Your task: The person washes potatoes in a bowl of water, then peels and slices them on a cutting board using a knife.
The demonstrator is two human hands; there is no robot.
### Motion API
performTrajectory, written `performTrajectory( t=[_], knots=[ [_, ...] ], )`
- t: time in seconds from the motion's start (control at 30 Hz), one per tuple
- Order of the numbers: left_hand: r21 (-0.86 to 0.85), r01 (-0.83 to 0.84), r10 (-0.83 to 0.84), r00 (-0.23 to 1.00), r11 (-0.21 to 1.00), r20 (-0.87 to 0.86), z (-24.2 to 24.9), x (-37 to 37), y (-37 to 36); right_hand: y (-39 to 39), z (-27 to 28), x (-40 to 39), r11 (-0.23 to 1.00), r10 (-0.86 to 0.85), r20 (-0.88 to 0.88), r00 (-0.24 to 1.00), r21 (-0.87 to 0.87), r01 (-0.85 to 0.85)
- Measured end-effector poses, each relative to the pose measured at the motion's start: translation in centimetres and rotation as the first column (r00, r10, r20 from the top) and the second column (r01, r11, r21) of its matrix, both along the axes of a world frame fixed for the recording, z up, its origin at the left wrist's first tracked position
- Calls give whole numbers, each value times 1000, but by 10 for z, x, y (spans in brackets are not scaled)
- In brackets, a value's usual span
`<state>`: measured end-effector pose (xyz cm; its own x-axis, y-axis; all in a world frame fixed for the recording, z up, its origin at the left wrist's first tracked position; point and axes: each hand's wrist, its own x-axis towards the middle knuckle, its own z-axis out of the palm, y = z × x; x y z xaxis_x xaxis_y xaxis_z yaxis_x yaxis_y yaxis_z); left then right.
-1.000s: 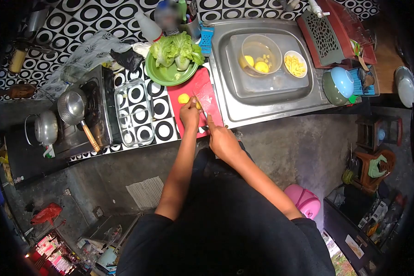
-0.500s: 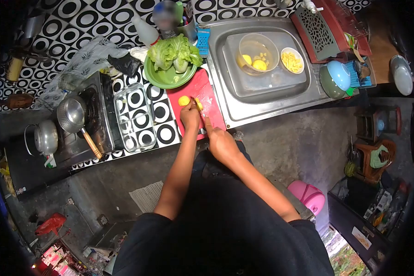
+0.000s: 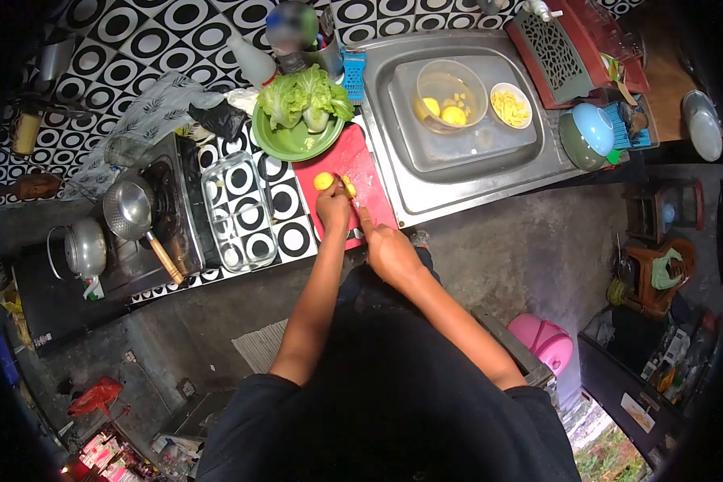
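On a red cutting board (image 3: 366,174), my left hand (image 3: 334,207) has its fingers closed on a yellow piece (image 3: 349,186) that looks like peeled potato. A rounder yellow potato chunk (image 3: 323,181) lies just beyond those fingertips. My right hand (image 3: 391,253) grips a knife (image 3: 357,202), its index finger stretched along the top. The blade is close beside the left fingers and partly hidden. Behind the board stands a green bowl (image 3: 289,149) with leafy lettuce (image 3: 305,100) in it.
Right of the board is a steel sink (image 3: 381,96). In it, a clear tub (image 3: 426,76) holds yellow potatoes in liquid, beside a small bowl (image 3: 510,106) of cut pieces. To the left are a glass dish (image 3: 241,210), a strainer pan (image 3: 128,207) and a kettle (image 3: 84,247).
The view has shifted slightly. Both hands stay at nearly the same place on the board, with the knife still beside the left fingers.
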<state>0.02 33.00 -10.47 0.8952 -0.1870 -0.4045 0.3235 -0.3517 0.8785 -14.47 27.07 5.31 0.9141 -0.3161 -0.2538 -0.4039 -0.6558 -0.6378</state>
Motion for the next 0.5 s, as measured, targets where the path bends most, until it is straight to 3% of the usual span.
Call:
performTrajectory(
  t=[0.23, 0.33, 0.5],
  knots=[
    [-108, -99, 93, 994, 989, -64, 10, -3, -5, -3, -4, 0, 1000, 24, 37, 999, 4, -24],
    [-57, -108, 106, 994, 992, -40, 24, -6, -8, -3, -8, 1, 999, 33, 22, 999, 15, -33],
    [-123, -101, 100, 995, 987, -15, 3, -4, -6, -6, -10, 2, 999, 38, 9, 999, 23, -38]
  ],
)
